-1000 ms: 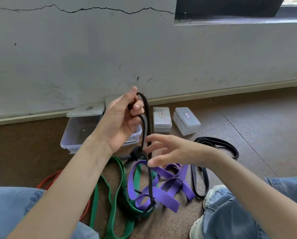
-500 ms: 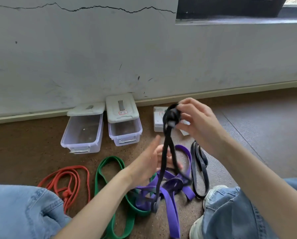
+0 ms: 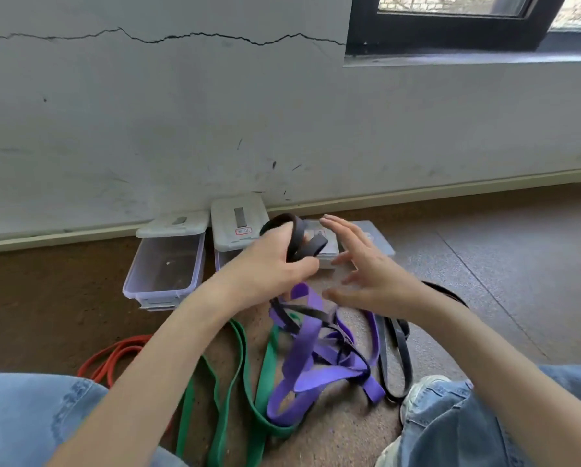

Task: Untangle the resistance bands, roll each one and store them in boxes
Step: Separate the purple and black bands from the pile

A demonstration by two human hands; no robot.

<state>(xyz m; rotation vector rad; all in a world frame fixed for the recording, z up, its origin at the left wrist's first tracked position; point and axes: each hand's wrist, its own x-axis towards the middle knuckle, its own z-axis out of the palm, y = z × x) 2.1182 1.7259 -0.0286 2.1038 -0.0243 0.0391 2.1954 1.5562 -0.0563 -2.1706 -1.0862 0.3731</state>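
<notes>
A black band (image 3: 296,239), a purple band (image 3: 304,345), a green band (image 3: 245,382) and a red band (image 3: 114,357) lie over speckled brown floor (image 3: 484,264). Clear boxes (image 3: 164,274) carry white lids (image 3: 173,224); jeans (image 3: 29,419) are faded blue.

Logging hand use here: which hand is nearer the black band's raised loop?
Left. The left hand grips the black band itself; the right hand hovers open just beside it, not touching.

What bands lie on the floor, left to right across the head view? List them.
red band → green band → purple band → dark band on the floor. A black band is held in the left hand, above the floor.
</notes>
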